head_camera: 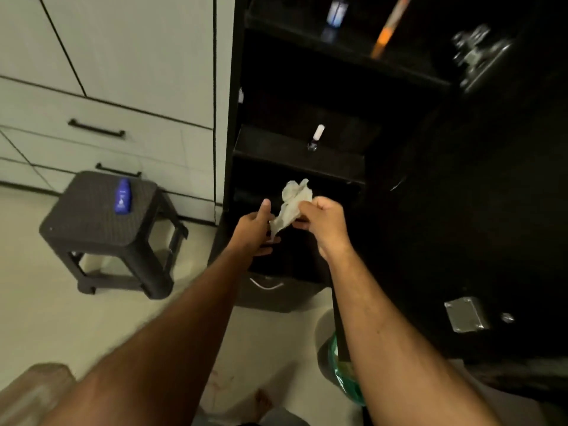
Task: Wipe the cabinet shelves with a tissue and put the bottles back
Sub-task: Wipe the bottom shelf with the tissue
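The crumpled white tissue (292,204) hangs in the air in front of the lowest open compartment of the black cabinet (236,87), held between both hands. The right hand (322,224) pinches its upper part, grip clamped on the paper with fingers curled. The left hand (255,226) meets the tissue's lower end, thumb raised and fingers reaching under it; its grip looks closed on that end. On the shelf (276,142) above stands a small bottle with a white cap (316,136). Higher up are a clear blue bottle (336,10) and an orange-tipped tube (385,32). To the left, well apart, a blue bottle (123,196) lies on a dark stool (92,226) beside pale drawers (123,118).
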